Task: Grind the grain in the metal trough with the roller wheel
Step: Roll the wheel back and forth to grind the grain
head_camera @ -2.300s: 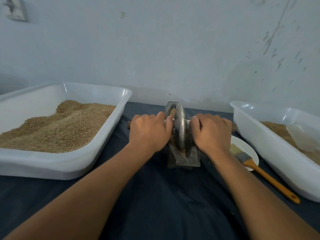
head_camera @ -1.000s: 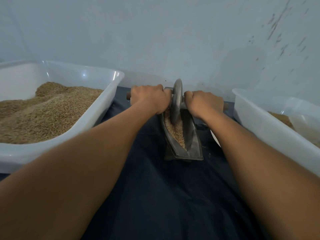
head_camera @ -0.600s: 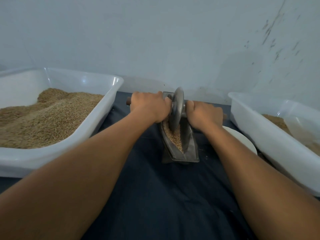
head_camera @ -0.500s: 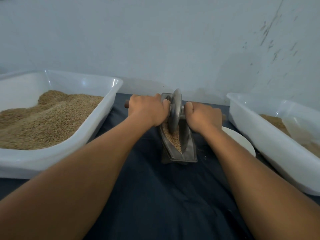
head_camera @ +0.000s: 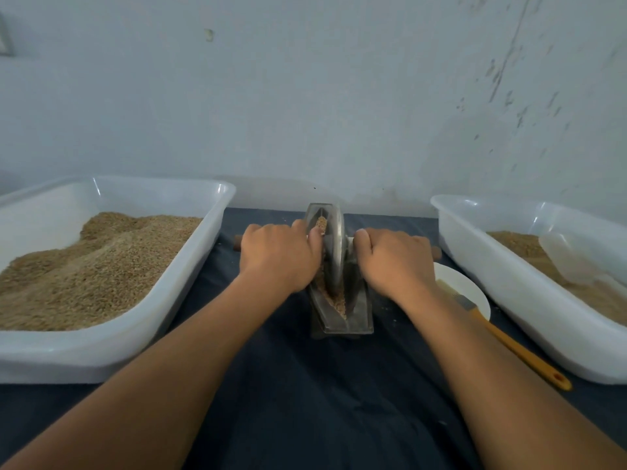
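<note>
1. Roller wheel point(head_camera: 334, 252): stood upright on edge in metal trough point(head_camera: 342, 317), about mid-length, at 12 o'clock from the viewer.
2. Left hand point(head_camera: 278, 257): gripped the handle at 9 o'clock of the wheel, fingers curled over it, brown handle end point(head_camera: 237, 243) protruding beyond the knuckles.
3. Right hand point(head_camera: 395, 261): gripped the handle at 3 o'clock of the wheel, fingers curled tight.
4. Grain point(head_camera: 337, 301): lay in the trough channel, toward 6 o'clock of the wheel.
5. Left tub point(head_camera: 203, 266): held heaped grain, at 9 o'clock.
6. Right tub point(head_camera: 475, 266): held grain and a clear scoop point(head_camera: 573, 262), at 3 o'clock.
7. Brush point(head_camera: 509, 340): lay across white plate point(head_camera: 468, 286), beside right tub.
</note>
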`<action>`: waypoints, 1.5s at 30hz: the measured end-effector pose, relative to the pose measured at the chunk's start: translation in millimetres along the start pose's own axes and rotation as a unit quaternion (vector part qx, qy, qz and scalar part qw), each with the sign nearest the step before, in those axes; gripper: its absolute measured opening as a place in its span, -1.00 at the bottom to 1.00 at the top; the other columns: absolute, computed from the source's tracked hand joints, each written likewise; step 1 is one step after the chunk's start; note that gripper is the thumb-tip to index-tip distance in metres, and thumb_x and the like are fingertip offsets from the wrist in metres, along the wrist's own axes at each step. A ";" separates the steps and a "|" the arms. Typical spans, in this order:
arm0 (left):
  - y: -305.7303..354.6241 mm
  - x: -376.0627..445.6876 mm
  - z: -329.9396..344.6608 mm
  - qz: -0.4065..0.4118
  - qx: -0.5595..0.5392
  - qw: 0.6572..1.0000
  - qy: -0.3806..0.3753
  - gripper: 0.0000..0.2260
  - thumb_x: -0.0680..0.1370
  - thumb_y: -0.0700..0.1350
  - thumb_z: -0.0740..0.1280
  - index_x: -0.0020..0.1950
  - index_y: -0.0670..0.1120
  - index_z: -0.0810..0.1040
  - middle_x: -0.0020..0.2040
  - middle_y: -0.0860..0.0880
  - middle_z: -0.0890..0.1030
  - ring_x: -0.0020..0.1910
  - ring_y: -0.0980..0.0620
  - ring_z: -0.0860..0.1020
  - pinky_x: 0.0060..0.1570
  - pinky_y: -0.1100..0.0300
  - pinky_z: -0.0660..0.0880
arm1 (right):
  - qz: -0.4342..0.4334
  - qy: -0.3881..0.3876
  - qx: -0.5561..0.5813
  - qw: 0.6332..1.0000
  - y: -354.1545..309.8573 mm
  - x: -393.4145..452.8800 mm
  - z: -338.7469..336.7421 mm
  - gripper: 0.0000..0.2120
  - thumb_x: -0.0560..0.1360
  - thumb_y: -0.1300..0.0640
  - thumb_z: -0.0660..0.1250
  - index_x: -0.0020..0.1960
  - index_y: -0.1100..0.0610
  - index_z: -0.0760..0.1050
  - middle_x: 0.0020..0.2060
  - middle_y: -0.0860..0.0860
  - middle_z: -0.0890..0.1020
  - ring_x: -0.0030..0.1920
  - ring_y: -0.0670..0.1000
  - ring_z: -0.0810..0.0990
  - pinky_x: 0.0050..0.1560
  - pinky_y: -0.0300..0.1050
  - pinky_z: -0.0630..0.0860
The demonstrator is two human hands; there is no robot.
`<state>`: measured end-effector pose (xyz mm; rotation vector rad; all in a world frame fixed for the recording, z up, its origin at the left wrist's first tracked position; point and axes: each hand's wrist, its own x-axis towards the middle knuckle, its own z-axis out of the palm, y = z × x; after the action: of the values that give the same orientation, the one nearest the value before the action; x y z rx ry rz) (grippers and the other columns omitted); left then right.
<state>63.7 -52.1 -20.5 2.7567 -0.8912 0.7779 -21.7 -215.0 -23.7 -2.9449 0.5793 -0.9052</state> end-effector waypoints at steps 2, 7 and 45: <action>-0.4 -6.5 -1.8 0.001 0.000 1.000 0.012 -0.57 0.61 0.16 -0.22 -0.09 -0.01 0.35 -0.34 0.00 0.45 -0.41 0.00 0.36 -0.18 0.02 0.29 | -0.007 0.002 -0.004 1.000 -1.1 -3.2 -3.3 -0.55 0.65 -0.07 -0.11 -0.34 -0.05 0.31 -0.43 -0.08 0.44 -0.36 -0.04 0.41 0.00 0.06 0.36; -3.6 -19.3 -5.4 0.006 0.006 0.999 0.034 -0.56 0.62 0.18 -0.21 -0.15 0.00 0.34 -0.39 0.04 0.36 -0.45 0.03 0.31 -0.26 0.05 0.30 | -0.022 0.007 -0.002 1.000 -2.2 -9.6 -10.7 -0.55 0.64 -0.06 -0.08 -0.33 -0.02 0.38 -0.44 -0.07 0.46 -0.39 -0.09 0.38 -0.03 0.03 0.32; -7.2 69.3 35.9 -0.008 -0.014 0.999 -0.034 -0.62 0.57 0.12 -0.15 -0.03 0.02 0.42 -0.03 -0.11 0.60 -0.12 -0.14 0.49 -0.06 -0.05 0.31 | 0.060 -0.070 0.010 0.996 2.0 63.1 29.8 -0.54 0.62 -0.12 -0.12 -0.17 0.00 0.48 -0.38 -0.02 0.35 -0.29 0.09 0.33 -0.04 0.10 0.26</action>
<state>131.3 -91.5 -15.3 2.7767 -0.8853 0.6664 42.1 -241.9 -14.7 -2.8887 0.7260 -0.6821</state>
